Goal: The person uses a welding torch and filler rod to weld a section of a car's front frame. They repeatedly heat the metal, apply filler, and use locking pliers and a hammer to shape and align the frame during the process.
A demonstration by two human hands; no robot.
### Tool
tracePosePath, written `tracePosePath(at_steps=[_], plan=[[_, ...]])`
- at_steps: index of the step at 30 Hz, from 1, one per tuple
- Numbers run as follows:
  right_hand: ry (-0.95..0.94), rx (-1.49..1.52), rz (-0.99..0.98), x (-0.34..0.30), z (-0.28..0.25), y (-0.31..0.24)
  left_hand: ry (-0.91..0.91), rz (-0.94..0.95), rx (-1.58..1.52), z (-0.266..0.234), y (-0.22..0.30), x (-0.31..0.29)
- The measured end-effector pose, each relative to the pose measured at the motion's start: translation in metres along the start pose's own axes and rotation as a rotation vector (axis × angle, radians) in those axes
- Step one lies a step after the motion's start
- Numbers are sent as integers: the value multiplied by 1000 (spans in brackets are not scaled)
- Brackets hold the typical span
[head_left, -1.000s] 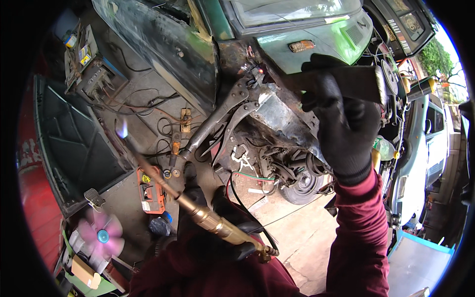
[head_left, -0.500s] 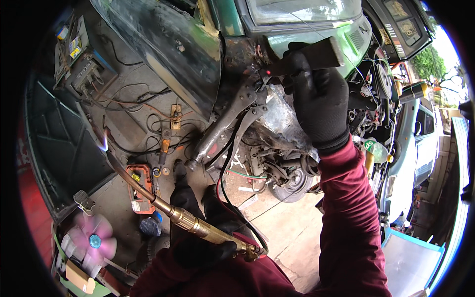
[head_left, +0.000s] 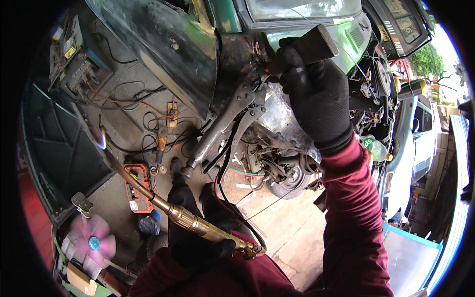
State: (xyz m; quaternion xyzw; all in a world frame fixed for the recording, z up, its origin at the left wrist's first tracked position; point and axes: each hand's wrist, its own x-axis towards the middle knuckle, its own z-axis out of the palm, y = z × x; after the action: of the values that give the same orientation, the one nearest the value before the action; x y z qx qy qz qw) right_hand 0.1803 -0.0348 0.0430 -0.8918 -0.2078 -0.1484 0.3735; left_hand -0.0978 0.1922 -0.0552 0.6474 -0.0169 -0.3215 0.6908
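My left hand [head_left: 203, 250], in a black glove, is wrapped round a brass gas torch [head_left: 198, 225]. The bent copper neck of the torch points to the left, and a small blue-white flame [head_left: 103, 140] burns at its tip. My gloved right hand [head_left: 319, 101] grips a dark, flat metal bar [head_left: 316, 45] that widens at its far end. The bar's other end meets rusty body metal, where a small red glowing spot [head_left: 267, 71] shows. Large locking pliers [head_left: 222, 123] are clamped close beside that spot, their handles slanting toward me.
A dark car door panel [head_left: 183, 54] stands at the upper left. Behind it are a welding machine [head_left: 84, 69] and cables. An orange toolbox [head_left: 138, 190], a power tool [head_left: 162, 143] and a spinning fan [head_left: 94, 242] are at the left. A wheel [head_left: 289, 183] lies below the opened car front.
The bar in my right hand has tilted, its wide end moving up and to the left. My right hand has turned slightly with it. The torch is still lit and nearly unmoved.
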Motion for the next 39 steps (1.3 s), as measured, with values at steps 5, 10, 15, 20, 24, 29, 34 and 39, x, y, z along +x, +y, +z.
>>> tracePosePath(at_steps=[5, 10, 15, 20, 24, 29, 34, 39], plan=[[8, 28, -28, 1, 2, 2, -10, -83, -97, -2, 0, -2], [-53, -67, 52, 1, -7, -3, -42, -109, -132, -2, -9, -6], [-81, -83, -48, 7, -3, 1, -15, -50, -70, 0, -25, -9], [-95, -22, 49, 7, -3, -1, -27, 233, 213, 1, -39, -10], [-60, -17, -10, 12, 1, -3, 8, 217, 242, 2, -40, -7], [-59, -21, 42, 11, 0, -9, -13, 188, 356, -9, -32, -8], [-137, -171, -135, 11, -3, -11, 35, 4, 148, -6, -26, -11], [-120, -175, -262, -42, -48, -22, 63, -42, -207, -11, -16, -13]])
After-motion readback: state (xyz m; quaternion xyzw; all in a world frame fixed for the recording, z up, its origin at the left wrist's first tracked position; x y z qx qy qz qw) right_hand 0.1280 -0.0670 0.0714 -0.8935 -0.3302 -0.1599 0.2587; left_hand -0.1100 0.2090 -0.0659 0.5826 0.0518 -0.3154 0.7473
